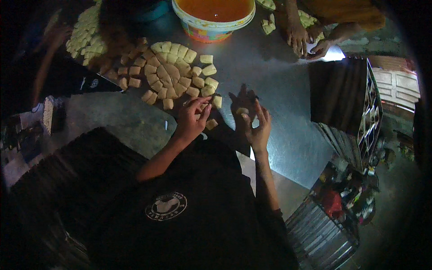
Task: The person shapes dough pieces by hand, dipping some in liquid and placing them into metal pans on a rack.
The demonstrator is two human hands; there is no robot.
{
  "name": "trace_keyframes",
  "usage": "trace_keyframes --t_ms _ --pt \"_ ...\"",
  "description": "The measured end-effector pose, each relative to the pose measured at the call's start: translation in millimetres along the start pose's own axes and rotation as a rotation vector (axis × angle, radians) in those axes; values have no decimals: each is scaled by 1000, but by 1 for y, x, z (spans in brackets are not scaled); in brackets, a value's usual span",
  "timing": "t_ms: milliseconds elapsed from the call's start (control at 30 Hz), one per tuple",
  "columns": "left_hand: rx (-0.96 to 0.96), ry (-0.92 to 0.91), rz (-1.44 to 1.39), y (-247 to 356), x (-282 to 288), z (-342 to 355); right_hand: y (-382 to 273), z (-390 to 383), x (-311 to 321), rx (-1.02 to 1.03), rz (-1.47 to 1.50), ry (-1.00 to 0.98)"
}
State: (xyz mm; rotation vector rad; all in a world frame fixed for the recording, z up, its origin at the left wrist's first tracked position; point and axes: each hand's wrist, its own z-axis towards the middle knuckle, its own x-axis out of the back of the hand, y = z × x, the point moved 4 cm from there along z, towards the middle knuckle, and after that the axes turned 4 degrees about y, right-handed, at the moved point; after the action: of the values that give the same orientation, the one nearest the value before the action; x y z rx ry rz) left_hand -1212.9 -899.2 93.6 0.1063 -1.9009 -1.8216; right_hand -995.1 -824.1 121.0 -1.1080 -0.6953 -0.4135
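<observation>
the person's left hand is held low over the near edge of the round cluster, its fingers and thumb curved around a small pale piece of what looks like dough; whether they pinch it or merely frame it, i cannot tell. the right hand is spread, forefinger raised well away from the thumb, and the thumb tip lies at a single small, rounded, pale yellow piece on the grey, smooth metal tabletop. from this angle i cannot tell if thumb and piece touch. the wide gap between finger and thumb would suit a light grip on something so soft.

ahead and to the left, cream-coloured, pillow-shaped dough pieces are packed into a rough round, with looser ones around it. they seem to lie in one layer, perhaps so that soft sides are not squashed, and close enough for the left hand to reach. the bare metal under the right hand probably serves as working room.

a round plastic bucket with a white rim and coloured pattern, holding an orange filling or liquid, stands beyond the round, likely kept there to be out of the elbows' way. at the upper right, a co-worker's hands bend over a bright white object.
</observation>
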Motion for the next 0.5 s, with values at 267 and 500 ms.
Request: trace_keyframes --t_ms 267,500 --pt "-179 55 1049 16 -38 -6 -17 91 -112 204 134 -380" --pt "-78 151 1063 -31 -72 -30 45 114 -65 28 560 -241"
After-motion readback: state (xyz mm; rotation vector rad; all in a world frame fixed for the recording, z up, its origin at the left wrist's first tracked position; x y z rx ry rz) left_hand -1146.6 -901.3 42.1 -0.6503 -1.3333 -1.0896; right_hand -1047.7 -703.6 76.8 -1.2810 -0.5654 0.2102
